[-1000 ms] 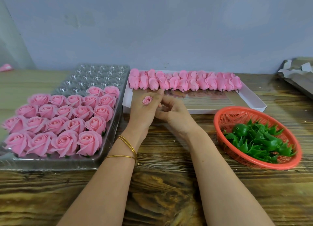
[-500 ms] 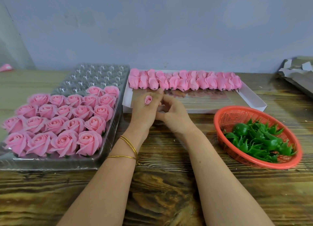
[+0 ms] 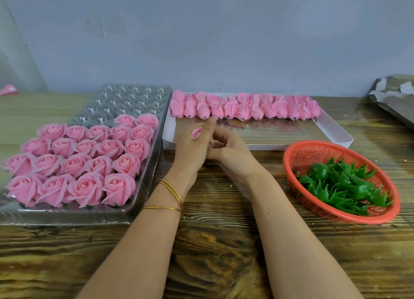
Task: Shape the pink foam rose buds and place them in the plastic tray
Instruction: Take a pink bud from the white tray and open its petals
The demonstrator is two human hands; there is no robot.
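Fingers of left hand (image 3: pixel 191 152) curled round small rose bud (image 3: pixel 197 132), frame centre. Right hand (image 3: pixel 233 152) fingers curled against left palm; grip unclear. Plastic tray (image 3: pixel 125 98) centre-left.

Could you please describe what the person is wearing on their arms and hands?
Both forearms are bare, with no sleeves in view, and neither the left hand nor the right hand wears a glove. Two thin gold bangles circle the left wrist; the right wrist carries nothing.

Bare wood between tray (image 3: pixel 143 182) and basket (image 3: pixel 293 164).
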